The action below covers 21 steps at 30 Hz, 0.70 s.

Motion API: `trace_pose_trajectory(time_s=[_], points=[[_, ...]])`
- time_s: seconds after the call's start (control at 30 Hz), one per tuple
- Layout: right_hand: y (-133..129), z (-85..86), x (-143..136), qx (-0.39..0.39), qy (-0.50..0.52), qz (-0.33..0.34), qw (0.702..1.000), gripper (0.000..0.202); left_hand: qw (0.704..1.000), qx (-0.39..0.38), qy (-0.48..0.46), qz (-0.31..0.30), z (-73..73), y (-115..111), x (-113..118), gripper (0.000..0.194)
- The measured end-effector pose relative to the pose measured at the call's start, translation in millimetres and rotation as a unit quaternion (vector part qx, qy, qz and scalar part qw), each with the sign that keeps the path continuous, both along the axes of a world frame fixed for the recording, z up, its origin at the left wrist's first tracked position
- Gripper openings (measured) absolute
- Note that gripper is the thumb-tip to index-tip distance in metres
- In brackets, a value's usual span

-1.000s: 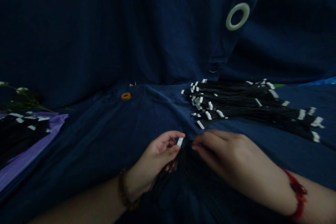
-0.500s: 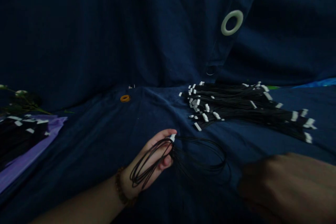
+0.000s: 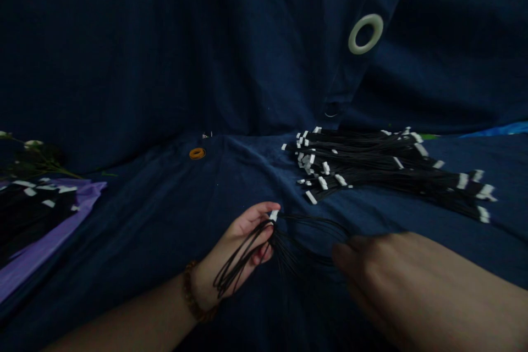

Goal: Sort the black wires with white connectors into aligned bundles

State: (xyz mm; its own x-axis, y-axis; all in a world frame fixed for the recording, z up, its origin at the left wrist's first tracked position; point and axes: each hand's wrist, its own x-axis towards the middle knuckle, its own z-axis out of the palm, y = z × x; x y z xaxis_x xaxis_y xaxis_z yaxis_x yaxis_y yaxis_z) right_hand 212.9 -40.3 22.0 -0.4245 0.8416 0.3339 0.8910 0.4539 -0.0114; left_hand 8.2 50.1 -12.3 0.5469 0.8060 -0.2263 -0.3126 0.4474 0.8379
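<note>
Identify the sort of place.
Likely an improvised, cloth-draped workspace: dark blue fabric lies beneath and hangs behind, white-ended black cables are piled right, and the left hand holds a cable bundle.

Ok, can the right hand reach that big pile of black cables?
Probably yes: the pile lies just beyond the right hand, with only blue cloth showing between them, though the blurred fingers may be holding a cable loop.

In dim light, a dark blue curtain (image 3: 165, 38) with 1 pale ring (image 3: 353, 39) hangs in folds behind a creased blue cloth (image 3: 165, 203).
</note>
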Motion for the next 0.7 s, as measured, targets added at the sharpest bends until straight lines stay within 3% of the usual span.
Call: trace_pose_trajectory(time_s=[0.07, 0.27, 0.5, 0.6, 0.7], points=[[14, 4.8, -6, -0.056, -0.027, 0.017, 0.998, 0.021, 1.0, -0.001, -0.018, -0.022, -1.4, 0, -3, 0.028], [38, 3.2, -5, -0.19, 0.006, -0.028, 0.981, 0.016, 0.994, -0.014, -0.053, -0.098, -3.8, 1, -8, 0.033], [59, -35.4, -17, -0.108, 0.222, 0.113, 0.962, 0.018, 0.978, -0.009, -0.133, -0.159, -12.0, -4, -10, 0.031], [62, -50.1, -20, -0.092, 0.241, 0.154, 0.954, 0.012, 0.966, -0.023, -0.151, -0.21, -11.6, -7, -11, 0.031], [58, -48.9, -20, -0.116, 0.189, 0.12, 0.968, 0.012, 0.97, -0.023, -0.139, -0.198, -10.5, -7, -9, 0.031]])
